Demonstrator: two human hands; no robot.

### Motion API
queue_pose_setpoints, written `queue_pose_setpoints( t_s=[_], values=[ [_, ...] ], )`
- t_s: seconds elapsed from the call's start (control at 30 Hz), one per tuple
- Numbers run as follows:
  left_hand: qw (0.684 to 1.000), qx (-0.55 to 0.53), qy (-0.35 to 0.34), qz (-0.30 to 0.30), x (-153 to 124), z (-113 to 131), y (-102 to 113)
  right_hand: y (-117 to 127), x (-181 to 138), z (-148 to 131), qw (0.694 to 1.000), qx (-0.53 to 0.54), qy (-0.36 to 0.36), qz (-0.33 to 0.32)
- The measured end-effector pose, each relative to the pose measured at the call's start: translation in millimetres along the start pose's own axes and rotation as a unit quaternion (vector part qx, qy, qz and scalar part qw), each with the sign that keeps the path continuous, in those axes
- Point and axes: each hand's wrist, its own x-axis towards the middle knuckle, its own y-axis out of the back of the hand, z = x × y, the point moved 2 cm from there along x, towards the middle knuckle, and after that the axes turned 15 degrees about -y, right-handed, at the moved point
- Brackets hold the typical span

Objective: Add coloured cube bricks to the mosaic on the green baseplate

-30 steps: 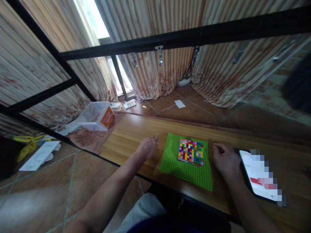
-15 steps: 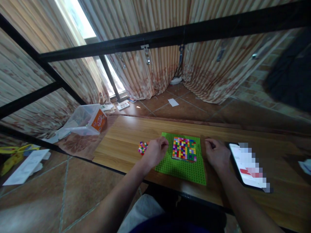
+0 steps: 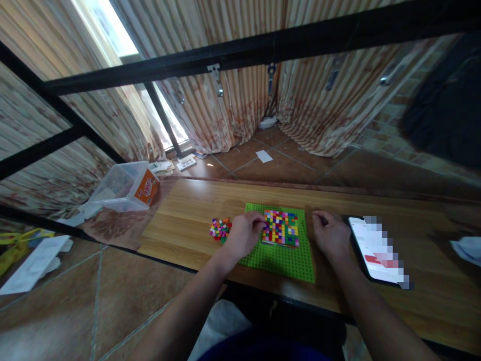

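Note:
My left hand (image 3: pixel 246 231) is pinched, thumb and forefinger together, at the left edge of a patch of small coloured toy bricks (image 3: pixel 281 228). Whatever sits between these fingertips is too small to make out. The patch stands on a green studded baseplate (image 3: pixel 280 263), with uneven gaps along its right side. Just left of my wrist lies a loose pile of the same small bricks (image 3: pixel 220 229), partly covered by the hand. To the right of the baseplate, my right hand (image 3: pixel 330 233) rests on the table with its fingers loosely curled in; nothing shows in it.
A phone (image 3: pixel 376 258) with a lit, partly blurred screen lies right of my right hand on the wooden table (image 3: pixel 188 210). Beyond the table's left end stands a clear plastic box (image 3: pixel 124 193) with an orange label. A black bar (image 3: pixel 240 47) crosses above the far side.
My left hand has moved right, from the baseplate's left margin to the brick patch, uncovering more of the loose pile. My right hand stays beside the baseplate. The view has shifted slightly.

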Motion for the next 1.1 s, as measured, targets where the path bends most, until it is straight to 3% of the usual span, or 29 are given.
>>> queue_pose_setpoints(
  t_s=[0.43,0.57,0.73,0.9,1.1],
  values=[
    [0.991,0.1,-0.031,-0.086,13,11,8,2,0,-2,1.0,-0.001,0.0,0.005],
    [0.992,0.1,-0.004,-0.075,18,11,7,2,0,-2,1.0,0.001,-0.004,-0.003],
    [0.998,-0.041,0.05,-0.002,18,-4,-1,2,-1,-1,1.0,-0.007,0.003,-0.003],
    [0.952,-0.266,0.127,0.076,14,-21,-16,1,-1,0,1.0,-0.013,0.01,-0.002],
    [0.924,-0.33,0.167,0.097,14,-26,-24,0,0,3,1.0,-0.025,0.008,-0.007]
  ],
)
